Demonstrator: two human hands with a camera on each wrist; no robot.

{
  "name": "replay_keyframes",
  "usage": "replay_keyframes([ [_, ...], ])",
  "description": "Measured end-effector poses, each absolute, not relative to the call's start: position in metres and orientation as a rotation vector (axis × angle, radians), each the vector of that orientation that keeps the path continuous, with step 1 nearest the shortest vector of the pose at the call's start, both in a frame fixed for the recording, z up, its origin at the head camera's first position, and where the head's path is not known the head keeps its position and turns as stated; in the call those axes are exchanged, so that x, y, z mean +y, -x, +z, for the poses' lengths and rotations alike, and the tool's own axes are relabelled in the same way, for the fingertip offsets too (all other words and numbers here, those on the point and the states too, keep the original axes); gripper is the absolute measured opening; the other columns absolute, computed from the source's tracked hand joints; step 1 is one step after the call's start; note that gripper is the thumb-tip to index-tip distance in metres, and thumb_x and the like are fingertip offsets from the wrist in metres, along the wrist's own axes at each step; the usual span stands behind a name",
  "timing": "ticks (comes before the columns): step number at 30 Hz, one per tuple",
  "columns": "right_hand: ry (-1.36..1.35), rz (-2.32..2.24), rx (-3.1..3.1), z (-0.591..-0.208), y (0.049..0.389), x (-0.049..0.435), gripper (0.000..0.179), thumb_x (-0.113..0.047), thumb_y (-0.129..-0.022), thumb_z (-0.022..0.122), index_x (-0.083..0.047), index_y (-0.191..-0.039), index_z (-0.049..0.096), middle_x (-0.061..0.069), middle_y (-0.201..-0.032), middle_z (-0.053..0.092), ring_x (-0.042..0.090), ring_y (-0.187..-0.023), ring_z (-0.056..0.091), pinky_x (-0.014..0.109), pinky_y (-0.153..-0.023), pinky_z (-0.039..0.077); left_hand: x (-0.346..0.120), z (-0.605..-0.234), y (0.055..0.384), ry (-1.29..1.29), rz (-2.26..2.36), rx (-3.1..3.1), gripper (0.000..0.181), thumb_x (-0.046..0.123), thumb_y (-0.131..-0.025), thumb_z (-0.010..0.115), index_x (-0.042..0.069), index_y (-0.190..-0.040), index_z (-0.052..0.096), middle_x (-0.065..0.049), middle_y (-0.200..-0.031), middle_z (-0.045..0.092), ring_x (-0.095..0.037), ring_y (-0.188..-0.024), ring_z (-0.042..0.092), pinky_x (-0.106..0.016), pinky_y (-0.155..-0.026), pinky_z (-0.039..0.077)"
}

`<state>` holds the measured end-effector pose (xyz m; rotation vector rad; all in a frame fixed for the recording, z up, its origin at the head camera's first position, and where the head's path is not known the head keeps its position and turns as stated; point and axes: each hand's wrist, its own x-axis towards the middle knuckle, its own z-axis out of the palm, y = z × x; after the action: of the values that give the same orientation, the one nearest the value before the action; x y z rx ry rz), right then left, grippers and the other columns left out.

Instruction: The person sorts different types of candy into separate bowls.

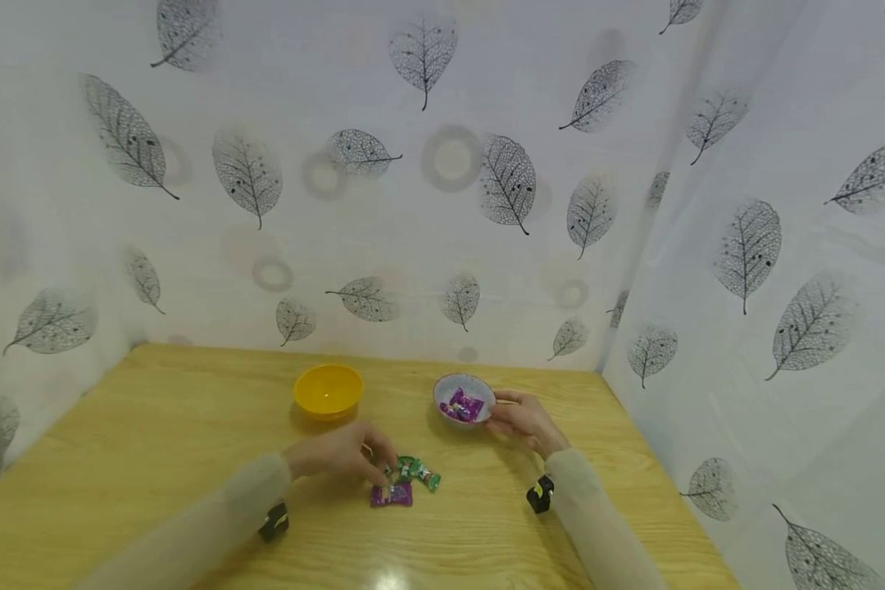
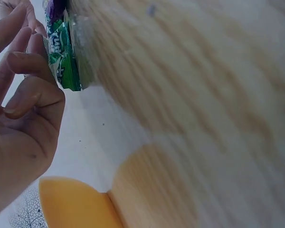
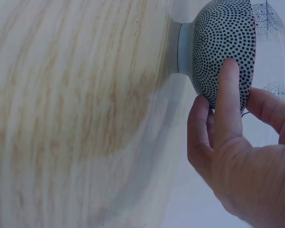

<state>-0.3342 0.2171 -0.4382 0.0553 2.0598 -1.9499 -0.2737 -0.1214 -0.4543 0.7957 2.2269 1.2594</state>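
Over a small group of wrapped candies, my left hand (image 1: 347, 452) reaches down with thumb and fingers apart. Green candies (image 1: 417, 470) lie just beyond its fingertips, and a purple candy (image 1: 392, 495) lies on the near side. In the left wrist view, the bent fingers (image 2: 35, 92) are beside a green wrapper (image 2: 61, 57), with nothing seen gripped. My right hand (image 1: 527, 419) holds the right side of a small bowl (image 1: 446, 385). The right wrist view shows the bowl's black-dotted outside (image 3: 213, 52), with a digit along it and another at the rim. Purple candies (image 1: 463, 406) lie inside.
A yellow bowl (image 1: 329, 392) stands at the back left of the wooden table (image 1: 214, 410), beyond my left hand. A leaf-patterned curtain (image 1: 383, 221) closes off the back and both sides. Black wrist bands (image 1: 540, 494) show below both sleeves.
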Motion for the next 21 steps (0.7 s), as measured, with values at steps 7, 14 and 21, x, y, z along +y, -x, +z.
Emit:
replay_keyframes([
  [7, -0.045, -1.944, 2.058, -0.437, 0.335, 0.217, 0.05, 0.003, -0.094, 0.058, 0.01, -0.14, 0.043, 0.032, -0.119, 0.063, 0.014, -0.074, 0.071, 0.025, -0.073, 0.06, -0.12, -0.454, 0.273, -0.845, 1.23, 2.263, 0.02, 0.017, -0.076, 0.082, 0.014, -0.095, 0.075, -0.002, -0.084, 0.069, -0.015, -0.078, 0.059, -0.025, -0.071, 0.048],
  [14, -0.065, -1.939, 2.073, -0.44, 0.334, 0.217, 0.049, 0.002, -0.093, 0.058, 0.009, -0.14, 0.045, 0.032, -0.12, 0.062, 0.015, -0.075, 0.071, 0.026, -0.074, 0.06, -0.115, -0.457, 0.275, -0.854, 1.143, 2.312, 0.023, 0.017, -0.071, 0.085, 0.017, -0.092, 0.075, 0.001, -0.079, 0.066, -0.01, -0.072, 0.056, -0.022, -0.064, 0.047],
  [21, -0.058, -1.941, 2.078, -0.439, 0.334, 0.217, 0.048, 0.003, -0.093, 0.058, 0.009, -0.14, 0.045, 0.031, -0.119, 0.064, 0.013, -0.073, 0.071, 0.026, -0.074, 0.06, -0.109, -0.452, 0.273, -0.873, 1.066, 2.358, 0.019, 0.017, -0.071, 0.085, 0.019, -0.087, 0.075, 0.001, -0.082, 0.065, -0.012, -0.076, 0.054, -0.025, -0.068, 0.046],
])
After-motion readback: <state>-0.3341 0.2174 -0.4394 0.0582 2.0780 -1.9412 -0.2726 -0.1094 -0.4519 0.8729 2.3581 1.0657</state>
